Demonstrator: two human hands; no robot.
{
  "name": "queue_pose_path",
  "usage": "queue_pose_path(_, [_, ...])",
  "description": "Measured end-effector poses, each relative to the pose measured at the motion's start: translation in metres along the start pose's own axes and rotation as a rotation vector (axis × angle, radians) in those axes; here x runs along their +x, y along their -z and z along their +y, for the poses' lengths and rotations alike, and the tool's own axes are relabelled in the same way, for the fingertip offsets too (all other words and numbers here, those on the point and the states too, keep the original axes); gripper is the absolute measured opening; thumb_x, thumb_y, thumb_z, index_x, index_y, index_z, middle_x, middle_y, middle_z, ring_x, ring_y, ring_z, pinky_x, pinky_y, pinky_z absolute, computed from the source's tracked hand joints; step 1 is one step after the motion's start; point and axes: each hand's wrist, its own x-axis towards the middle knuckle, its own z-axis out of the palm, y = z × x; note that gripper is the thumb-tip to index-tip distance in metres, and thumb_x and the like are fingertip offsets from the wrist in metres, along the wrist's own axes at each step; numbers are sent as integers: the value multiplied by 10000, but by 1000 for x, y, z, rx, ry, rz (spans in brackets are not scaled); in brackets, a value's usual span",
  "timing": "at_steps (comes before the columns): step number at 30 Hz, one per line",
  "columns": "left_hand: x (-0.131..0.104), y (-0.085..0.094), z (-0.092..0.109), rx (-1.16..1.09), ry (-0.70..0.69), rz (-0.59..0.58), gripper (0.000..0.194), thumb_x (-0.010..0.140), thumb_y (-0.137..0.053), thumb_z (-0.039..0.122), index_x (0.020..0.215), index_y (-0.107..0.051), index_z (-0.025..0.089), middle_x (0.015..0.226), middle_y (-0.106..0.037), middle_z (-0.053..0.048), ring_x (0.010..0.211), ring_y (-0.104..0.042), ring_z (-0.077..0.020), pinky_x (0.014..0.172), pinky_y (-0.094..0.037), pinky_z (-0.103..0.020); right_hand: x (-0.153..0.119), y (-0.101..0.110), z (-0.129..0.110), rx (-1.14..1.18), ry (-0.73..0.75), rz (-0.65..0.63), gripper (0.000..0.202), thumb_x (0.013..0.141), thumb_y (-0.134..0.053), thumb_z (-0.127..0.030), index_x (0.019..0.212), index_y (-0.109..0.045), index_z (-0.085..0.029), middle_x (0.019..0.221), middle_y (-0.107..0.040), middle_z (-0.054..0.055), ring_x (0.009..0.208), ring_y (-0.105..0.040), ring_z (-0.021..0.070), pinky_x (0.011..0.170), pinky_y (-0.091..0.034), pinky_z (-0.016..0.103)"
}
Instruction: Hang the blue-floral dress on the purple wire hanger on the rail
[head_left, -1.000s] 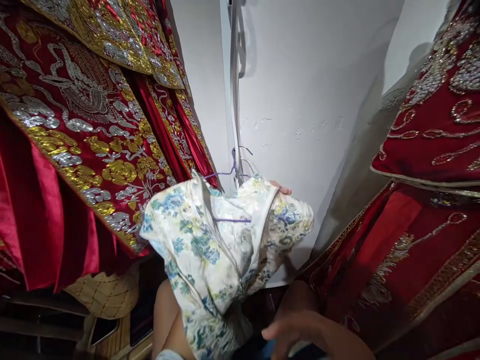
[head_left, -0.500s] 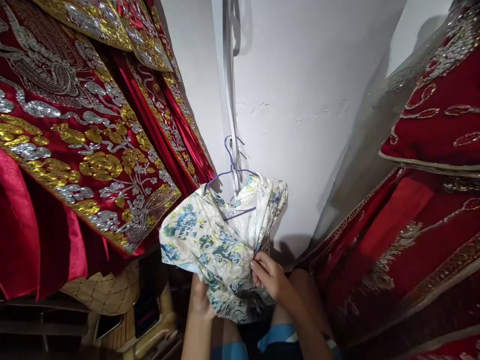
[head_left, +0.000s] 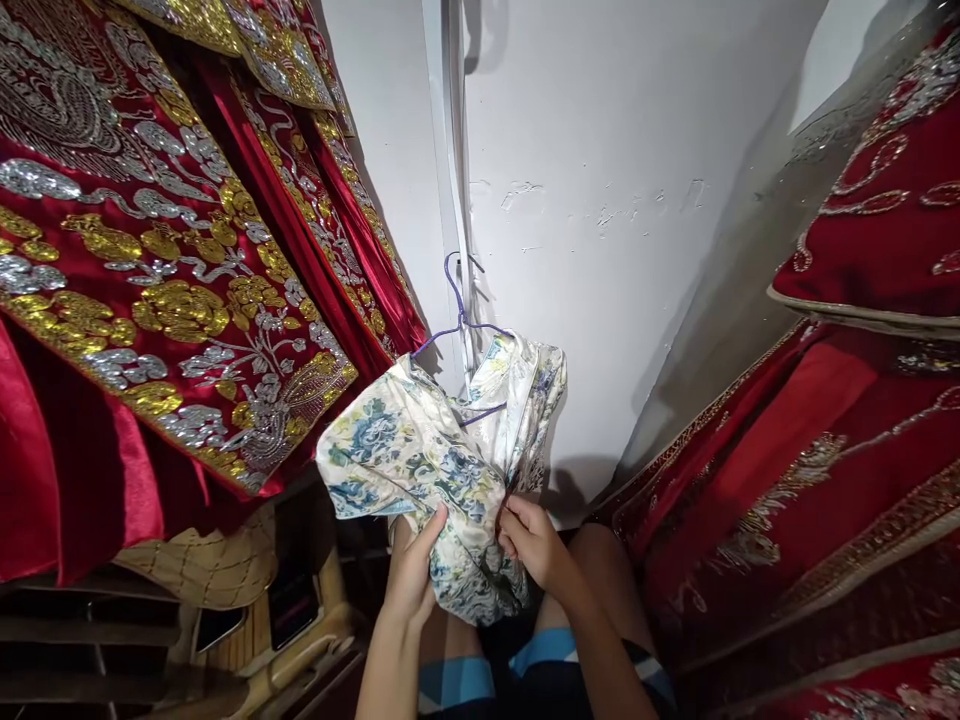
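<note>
A cream blouse [head_left: 450,450] with blue, green and yellow flowers hangs on a purple wire hanger [head_left: 460,316] against the wall. My left hand [head_left: 416,570] grips the blouse's lower left side, thumb on the front and the other fingers hidden behind the cloth. On the right, my right hand [head_left: 525,535] is closed, with its fingers pinching the front edge near the waist. The fabric bunches between both hands, and the blouse's lower part drapes over my lap.
Red garments with gold and silver sequins [head_left: 187,310] hang at the left. More red embroidered clothing [head_left: 795,480] hangs close on the right. A wooden chair [head_left: 259,650] at lower left bears a quilted tan bag [head_left: 202,565] and two dark phones [head_left: 292,605]. Behind stands a white wall [head_left: 600,120].
My left hand has come up from behind the cloth, its thumb now on the front of the blouse. My right hand keeps its pinch. The view has shifted slightly.
</note>
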Motion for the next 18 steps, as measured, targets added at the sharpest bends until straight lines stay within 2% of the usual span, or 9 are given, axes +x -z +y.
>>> queue_pose_path(5, [-1, 8, 1, -20, 127, 50, 650, 781, -796, 374, 1374, -593, 205, 1315, -677, -124, 1338, -546, -324, 1124, -464, -429, -1, 6, 1, -60, 22, 1, 353, 954, -509, -491, 757, -481, -200, 615, -471, -32, 585, -440, 124, 559, -333, 261])
queue_pose_path(10, [-6, 9, 10, -15, 112, 92, 574, 807, -756, 341, 1344, -612, 197, 1303, -682, -118, 1315, -569, -322, 1127, -462, -437, -3, 8, 4, -36, -28, 13, 331, 928, -522, -427, 695, -413, -218, 533, -372, -63, 508, -328, 105, 516, -258, 264])
queue_pose_path(15, [0, 26, 30, 124, -90, 255, 437, 842, -691, 363, 1241, -642, 192, 1228, -704, -114, 1293, -578, -329, 1122, -446, -468, -10, 8, 0, -39, -43, -58, 337, 925, -524, -405, 664, -430, -213, 506, -353, -63, 487, -301, 98, 503, -209, 271])
queue_pose_path(18, [1, 33, 27, 331, -316, 393, 411, 857, -661, 433, 1183, -628, 185, 1241, -668, -114, 1303, -548, -327, 1141, -403, -474, -10, 4, -2, -3, -43, -131, 334, 935, -526, -404, 671, -464, -208, 491, -359, -66, 474, -311, 98, 502, -223, 267])
